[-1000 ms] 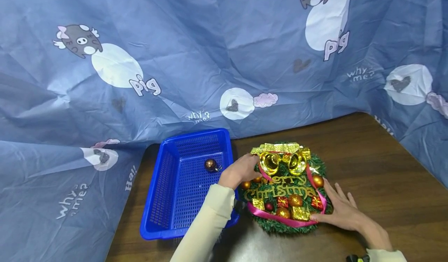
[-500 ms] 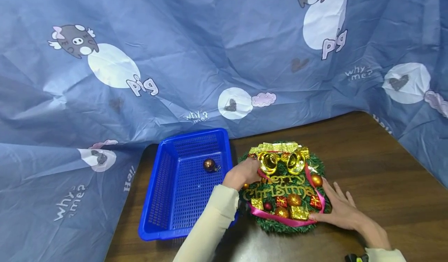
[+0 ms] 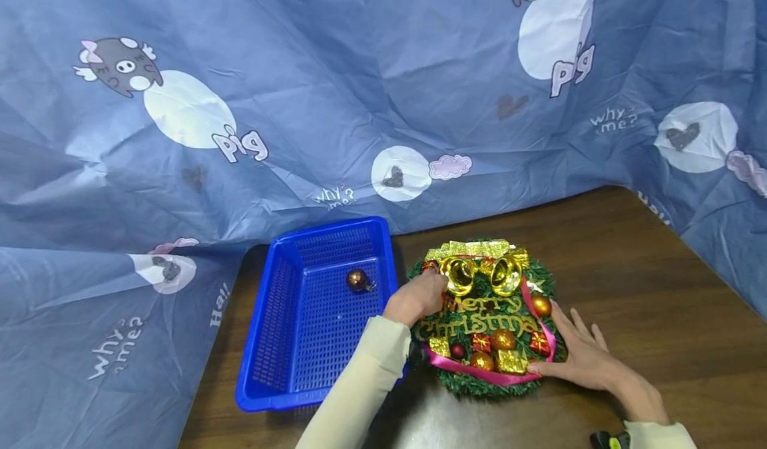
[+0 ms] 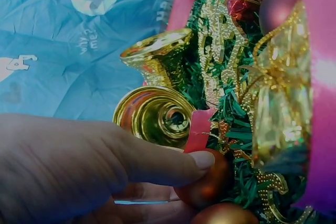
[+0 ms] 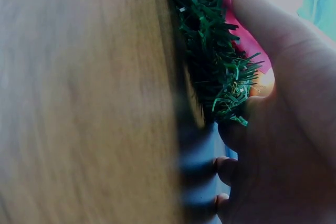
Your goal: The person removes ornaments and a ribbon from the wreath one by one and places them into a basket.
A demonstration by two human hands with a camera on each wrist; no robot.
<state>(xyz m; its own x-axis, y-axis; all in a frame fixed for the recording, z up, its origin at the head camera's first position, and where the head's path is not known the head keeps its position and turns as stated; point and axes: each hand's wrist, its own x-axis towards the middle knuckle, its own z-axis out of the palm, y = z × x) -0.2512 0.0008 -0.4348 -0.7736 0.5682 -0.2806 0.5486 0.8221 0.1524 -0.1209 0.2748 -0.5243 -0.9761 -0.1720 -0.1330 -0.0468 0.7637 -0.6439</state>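
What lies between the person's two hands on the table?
The head view shows the Christmas wreath between the left hand and the right hand.

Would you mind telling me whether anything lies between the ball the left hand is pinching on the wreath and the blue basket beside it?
Nothing visible does. The left hand pinches an orange ball at the wreath's left edge; only the blue basket's low rim lies between.

Left hand [image 3: 416,297] hides wreath [image 3: 487,316] left edge; fingers [image 4: 173,163] cover ball [image 4: 207,179] partly.
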